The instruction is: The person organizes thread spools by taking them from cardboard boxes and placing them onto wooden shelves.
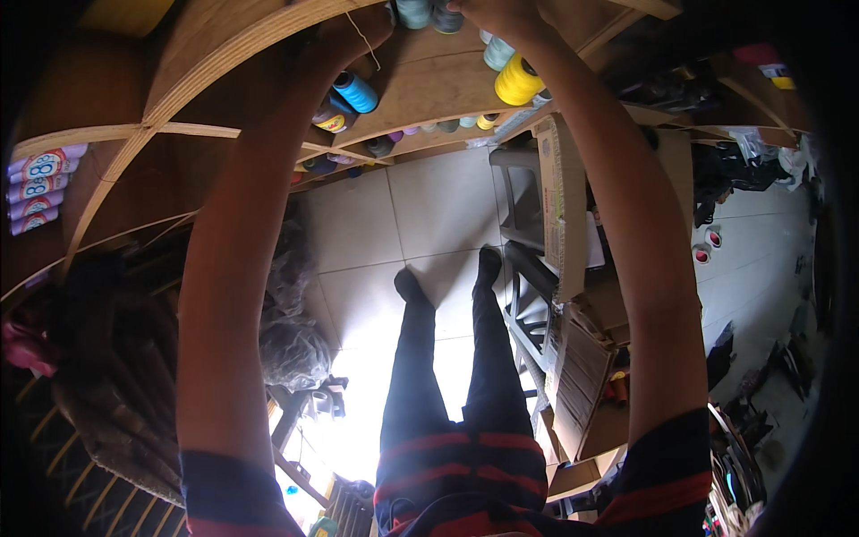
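Wooden shelving (438,85) borders a pale tiled floor (358,215). Up and left of the yellow spool (517,82), a teal spool (413,12) and a gray spool (446,19) sit between the left hand (374,27) and the right hand (495,11). Both hands are partly cropped or shadowed; whether they pinch or spread, I cannot tell.

On your left, a crumpled clear plastic bag (295,360) is catching the light, brown cloth (125,430) is draping near maroon fabric (27,347), below you, pale floor tiles (358,219) are spreading out, on your right, grey plastic furniture (514,158) is standing beside a cardboard carton (563,197).
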Available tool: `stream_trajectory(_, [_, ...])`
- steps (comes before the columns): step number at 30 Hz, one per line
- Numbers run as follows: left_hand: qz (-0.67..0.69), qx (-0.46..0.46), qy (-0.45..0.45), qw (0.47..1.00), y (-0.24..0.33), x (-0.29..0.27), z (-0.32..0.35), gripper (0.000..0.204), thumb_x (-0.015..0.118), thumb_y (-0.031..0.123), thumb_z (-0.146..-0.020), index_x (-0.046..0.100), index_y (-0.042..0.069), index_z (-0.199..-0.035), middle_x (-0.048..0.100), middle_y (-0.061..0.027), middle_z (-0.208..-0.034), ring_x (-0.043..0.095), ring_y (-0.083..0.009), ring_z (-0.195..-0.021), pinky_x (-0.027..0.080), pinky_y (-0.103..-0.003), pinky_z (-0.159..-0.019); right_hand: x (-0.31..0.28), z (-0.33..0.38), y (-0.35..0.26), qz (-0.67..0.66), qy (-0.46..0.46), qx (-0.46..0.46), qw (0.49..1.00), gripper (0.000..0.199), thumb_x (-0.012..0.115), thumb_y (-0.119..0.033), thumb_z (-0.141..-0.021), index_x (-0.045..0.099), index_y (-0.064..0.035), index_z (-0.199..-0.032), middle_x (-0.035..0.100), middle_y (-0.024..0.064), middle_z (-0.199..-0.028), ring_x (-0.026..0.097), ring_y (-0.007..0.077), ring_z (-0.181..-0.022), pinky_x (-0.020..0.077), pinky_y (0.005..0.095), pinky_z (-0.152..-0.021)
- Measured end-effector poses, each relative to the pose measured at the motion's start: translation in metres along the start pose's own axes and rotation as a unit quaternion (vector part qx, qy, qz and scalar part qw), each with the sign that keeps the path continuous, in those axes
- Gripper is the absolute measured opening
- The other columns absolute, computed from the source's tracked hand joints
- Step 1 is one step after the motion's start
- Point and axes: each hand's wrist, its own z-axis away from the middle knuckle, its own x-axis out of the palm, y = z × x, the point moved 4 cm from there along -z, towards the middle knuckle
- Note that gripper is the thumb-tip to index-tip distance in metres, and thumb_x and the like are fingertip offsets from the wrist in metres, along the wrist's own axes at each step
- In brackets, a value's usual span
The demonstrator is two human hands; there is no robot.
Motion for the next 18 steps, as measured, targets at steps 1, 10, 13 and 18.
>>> stream_trajectory(1, [0.02, -0.007, 0.004, 1.0, -0.003, -0.007, 0.0, 0.02, 0.055, 0.023, -0.085, 0.066, 0.012, -0.097, 0.063, -0.0115, -0.09, 0.061, -0.0303, -0.083, 0.048, -0.046, -0.074, -0.001, 0.0, -0.001, -0.01, -0.015, 0.018, 1.0, 0.025, 0.062, -0.023, -0.082, 0.065, -0.003, -0.097, 0.067, 0.0173, -0.095, 0.062, 0.0333, -0.095, 0.0469, 0.0423, -0.083])
stream_trajectory(10, [0.067, -0.012, -0.001, 0.998, -0.029, -0.014, -0.011, 0.017, 0.056, 0.019, -0.085, 0.065, 0.01, -0.096, 0.064, -0.011, -0.087, 0.062, -0.0294, -0.079, 0.049, -0.045, -0.071, 0.006, 0.009, -0.026, 0.037, 0.022, -0.1, 0.994, 0.026, 0.065, -0.014, -0.075, 0.065, -0.0016, -0.098, 0.066, 0.0206, -0.094, 0.062, 0.0346, -0.094, 0.0477, 0.0436, -0.081])
stream_trajectory(13, [0.065, -0.007, 0.0, 0.998, -0.026, -0.014, -0.012, 0.016, 0.057, 0.018, -0.085, 0.065, 0.009, -0.096, 0.064, -0.0109, -0.085, 0.062, -0.0291, -0.078, 0.049, -0.045, -0.071, 0.008, 0.013, -0.035, 0.065, 0.041, -0.138, 0.987, 0.03, 0.066, -0.012, -0.073, 0.064, -0.0011, -0.101, 0.064, 0.0208, -0.097, 0.06, 0.0357, -0.098, 0.0461, 0.0444, -0.085])
stream_trajectory(18, [0.059, 0.005, 0.011, 0.998, -0.024, -0.02, -0.002, 0.015, 0.057, 0.016, -0.085, 0.065, 0.008, -0.095, 0.065, -0.0106, -0.084, 0.063, -0.0287, -0.076, 0.049, -0.044, -0.069, 0.009, 0.015, -0.039, 0.074, 0.087, -0.172, 0.978, 0.028, 0.065, -0.011, -0.074, 0.064, -0.0011, -0.101, 0.064, 0.0208, -0.1, 0.059, 0.0357, -0.101, 0.0442, 0.0452, -0.086])
